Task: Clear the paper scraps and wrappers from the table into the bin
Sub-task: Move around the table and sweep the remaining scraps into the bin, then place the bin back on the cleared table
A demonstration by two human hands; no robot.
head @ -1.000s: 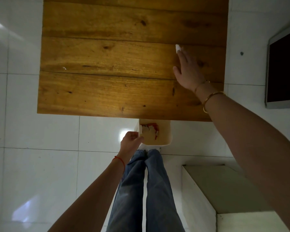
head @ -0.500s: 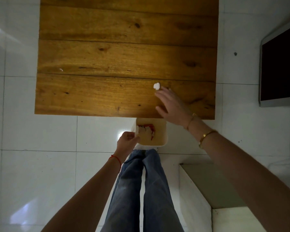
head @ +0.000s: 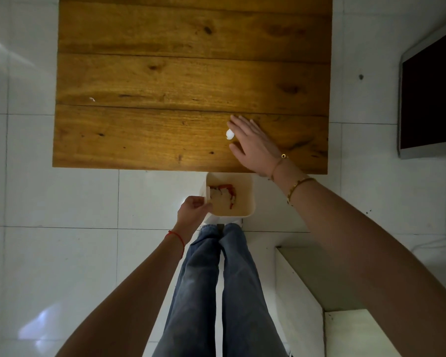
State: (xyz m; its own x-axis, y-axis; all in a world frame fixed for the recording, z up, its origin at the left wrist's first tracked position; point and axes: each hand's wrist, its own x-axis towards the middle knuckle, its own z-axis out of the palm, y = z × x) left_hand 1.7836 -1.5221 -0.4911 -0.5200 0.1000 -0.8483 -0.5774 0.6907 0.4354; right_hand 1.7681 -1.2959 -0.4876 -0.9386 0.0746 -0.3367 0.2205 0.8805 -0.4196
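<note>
Single head view — steeply downward, over table [head: 165, 73].

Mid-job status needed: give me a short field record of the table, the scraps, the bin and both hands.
table: wooden planks, nearly cleared
white scrap: on the near plank, at the fingers of the right hand
small fleck: on the table's left side, untouched
bin: on the floor just below the table's near edge, holding white and red scraps
right hand: flat and open beside the white scrap
left hand: gripping the bin's left rim
</note>
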